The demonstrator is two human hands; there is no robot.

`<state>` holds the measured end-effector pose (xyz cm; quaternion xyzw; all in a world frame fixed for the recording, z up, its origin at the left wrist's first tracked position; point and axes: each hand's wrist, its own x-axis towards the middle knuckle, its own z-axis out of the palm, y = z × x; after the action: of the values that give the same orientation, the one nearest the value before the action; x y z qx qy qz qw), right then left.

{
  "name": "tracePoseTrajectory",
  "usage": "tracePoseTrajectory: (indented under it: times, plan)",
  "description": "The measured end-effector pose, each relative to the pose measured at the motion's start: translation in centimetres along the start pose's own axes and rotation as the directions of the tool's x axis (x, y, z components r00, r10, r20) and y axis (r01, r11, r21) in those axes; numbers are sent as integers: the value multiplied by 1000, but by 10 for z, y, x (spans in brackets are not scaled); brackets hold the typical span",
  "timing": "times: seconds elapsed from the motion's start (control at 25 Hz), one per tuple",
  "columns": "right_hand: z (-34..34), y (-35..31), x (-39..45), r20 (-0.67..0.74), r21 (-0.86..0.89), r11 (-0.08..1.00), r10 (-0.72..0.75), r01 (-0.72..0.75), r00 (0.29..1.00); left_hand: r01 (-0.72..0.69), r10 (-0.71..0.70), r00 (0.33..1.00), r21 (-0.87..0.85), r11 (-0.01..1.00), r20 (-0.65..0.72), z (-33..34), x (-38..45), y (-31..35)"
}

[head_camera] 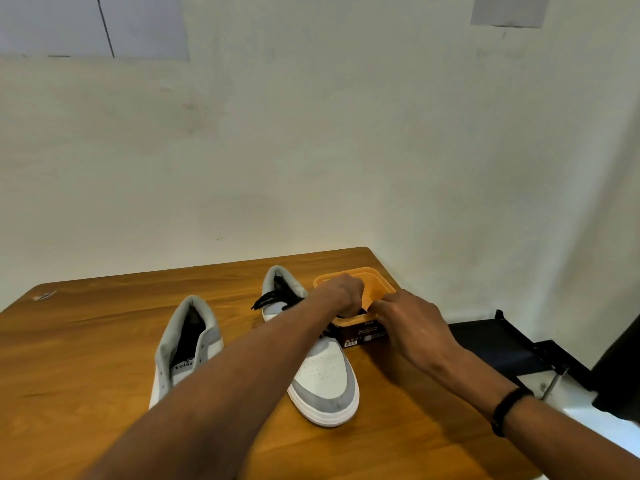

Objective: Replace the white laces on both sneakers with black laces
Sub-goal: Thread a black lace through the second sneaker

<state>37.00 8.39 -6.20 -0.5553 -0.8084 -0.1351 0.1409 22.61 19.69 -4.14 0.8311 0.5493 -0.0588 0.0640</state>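
Soft, even indoor light, faint shadows, slight overall blur, wide-angle bending toward the edges.

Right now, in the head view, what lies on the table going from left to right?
Paper scrap → left sneaker → right sneaker → orange tub, with both hands at it. The black chair stands beyond the table's right edge.
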Motion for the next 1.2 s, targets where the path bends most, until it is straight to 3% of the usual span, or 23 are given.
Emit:
tracePoseTrajectory:
  times: [0.16, 0.36, 0.48, 0.8, 0.88, 0.96, 1.08, 1.16, 1.2]
  plan:
    - [19, -2, 15, -17, -7, 1000, 22, -22, 1000, -3, -92, 927, -252, 968, -363, -35, -17, -34]
    - [39, -12, 67, -37, -16, 994, 109, -110, 993, -56, -208, 832, -450, 891, -515, -76, -64, -103]
    - [54, -16, 104, 8, -39, 984, 176, -176, 984, -41, -268, 803, -497, 867, -533, -71, -95, -133]
    - [58, -17, 172, 273, -33, 971, 237, -237, 933, 69, -368, 850, -615, 785, -375, -8, -135, -147]
    - [50, -24, 166, 292, 60, 964, 231, -259, 928, 63, -377, 846, -632, 773, -377, -3, -136, -148]
    - [38, -42, 147, 219, 268, 929, 198, -254, 955, 48, -391, 831, -649, 759, -396, -2, -140, -149]
    - [9, -84, 111, 129, 615, 777, 67, -133, 989, 43, -433, 798, -677, 735, -420, -1, -153, -150]
    - [-6, -110, 93, 169, 643, 762, -37, -82, 985, 28, -473, 771, -720, 693, -426, 3, -163, -150]
    - [-9, -120, 86, 199, 590, 805, -79, -55, 977, 21, -496, 754, -738, 674, -431, 6, -169, -149]
